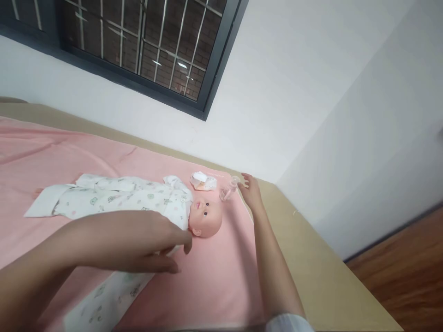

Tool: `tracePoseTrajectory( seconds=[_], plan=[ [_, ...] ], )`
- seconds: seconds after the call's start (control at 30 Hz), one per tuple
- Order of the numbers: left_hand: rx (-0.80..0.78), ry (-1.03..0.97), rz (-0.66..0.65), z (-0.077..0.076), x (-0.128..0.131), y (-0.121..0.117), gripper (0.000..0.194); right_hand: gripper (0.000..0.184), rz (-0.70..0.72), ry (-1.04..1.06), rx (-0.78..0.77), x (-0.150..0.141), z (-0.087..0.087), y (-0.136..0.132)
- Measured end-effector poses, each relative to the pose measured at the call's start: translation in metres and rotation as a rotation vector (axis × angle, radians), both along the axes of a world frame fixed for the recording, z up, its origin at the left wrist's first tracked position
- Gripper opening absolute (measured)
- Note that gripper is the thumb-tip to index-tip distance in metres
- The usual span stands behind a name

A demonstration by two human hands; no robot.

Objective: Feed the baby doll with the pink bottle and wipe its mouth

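Note:
A baby doll (206,216) lies on its back on a pink sheet (221,267), dressed in a white printed outfit (128,193). My left hand (138,242) is over the near side of the doll's body, thumb and fingers apart with nothing between them. It hides part of the outfit and a sleeve or loose white printed cloth (110,295) below. Beyond the doll's head stands a clear plastic bottle (229,189), slightly tilted in this view. Right beside the bottle, my right hand (251,191) has its fingers spread; a fingertip is close to the bottle's top, and contact cannot be made out.
A small crumpled white printed cloth (203,181) lies between the doll's head and the wall. The wooden tabletop (297,258) shows at the right. White walls (277,92) and a barred window (148,46) bound the far side.

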State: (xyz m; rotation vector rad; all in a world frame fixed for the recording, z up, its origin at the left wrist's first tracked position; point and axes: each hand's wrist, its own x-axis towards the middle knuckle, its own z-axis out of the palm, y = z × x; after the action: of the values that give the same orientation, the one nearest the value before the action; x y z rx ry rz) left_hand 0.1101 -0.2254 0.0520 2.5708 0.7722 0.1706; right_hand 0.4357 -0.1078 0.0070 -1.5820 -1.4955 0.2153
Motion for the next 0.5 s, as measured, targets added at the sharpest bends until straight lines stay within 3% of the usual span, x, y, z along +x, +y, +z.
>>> tracePoseTrajectory(
  seconds=[0.1,0.27,0.5],
  plan=[
    [-0.018,0.106,-0.036,0.017,0.0,0.017,0.009,0.067,-0.171,0.003,-0.083,0.007,-0.027,0.04],
    [-0.022,0.211,0.035,0.015,-0.006,0.052,0.028,0.081,-0.256,0.066,-0.068,0.002,-0.06,0.069],
    [0.003,0.202,0.098,0.017,-0.012,0.103,0.042,0.051,-0.209,0.068,-0.105,0.023,-0.064,0.088]
  ],
)
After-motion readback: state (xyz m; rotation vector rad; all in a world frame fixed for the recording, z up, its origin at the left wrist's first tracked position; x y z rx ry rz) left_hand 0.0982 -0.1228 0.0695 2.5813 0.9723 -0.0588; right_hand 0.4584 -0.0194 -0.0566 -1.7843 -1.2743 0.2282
